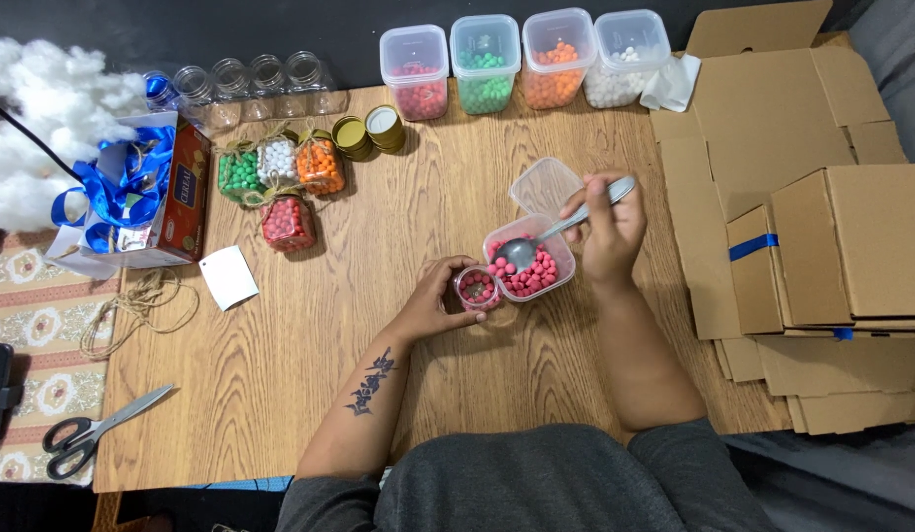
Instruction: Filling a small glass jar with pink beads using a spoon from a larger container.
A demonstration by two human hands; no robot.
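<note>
left hand (440,298) grips a small clear glass jar (476,288), partly filled with pink-red candy beads, at table centre. touching it at three o'clock sits an open clear plastic tub of the same beads (532,264). right hand (607,222) is closed around a metal spoon (558,233), its bowl in the tub. the jar mouth looks narrow, so a heaped or tilted spoon could likely spill beads that roll across the wooden table (280,345). at nine o'clock lie grey scissors (95,432) and twine (137,307); at eleven, four tied filled jars (278,177); at twelve, four coloured bead tubs (522,61); at three, flat cardboard boxes (822,227), all clear of the hands.
</note>
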